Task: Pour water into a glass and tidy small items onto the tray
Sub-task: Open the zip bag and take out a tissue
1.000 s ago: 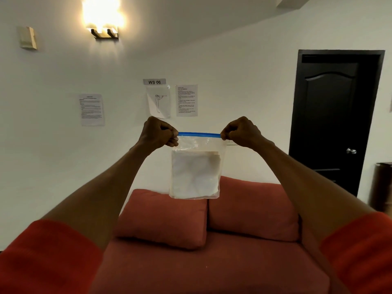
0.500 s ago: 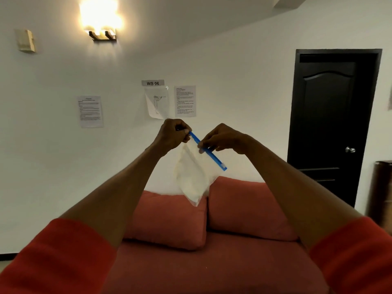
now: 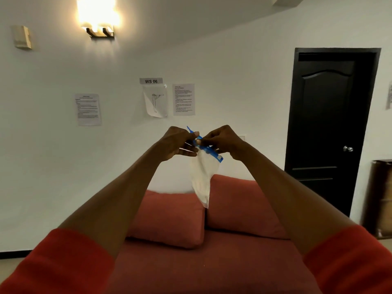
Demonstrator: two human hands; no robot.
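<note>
A clear zip bag (image 3: 202,177) with a blue seal strip and something white inside hangs in the air in front of me, above the sofa. My left hand (image 3: 178,144) and my right hand (image 3: 222,141) are raised close together, and both pinch the blue strip at the bag's top. The strip slants down to the right and the bag droops below it, seen almost edge-on. No glass, water or tray is in view.
A red sofa (image 3: 191,262) with two cushions (image 3: 169,217) stands against the white wall below my arms. A dark door (image 3: 326,128) is at the right, with a brown cabinet (image 3: 381,198) beside it. Paper sheets (image 3: 156,100) and a lit lamp (image 3: 98,15) hang on the wall.
My hands held the bag stretched flat by its top corners, then came together. The bag has turned edge-on, its blue strip slanted, and both hands have dropped a little.
</note>
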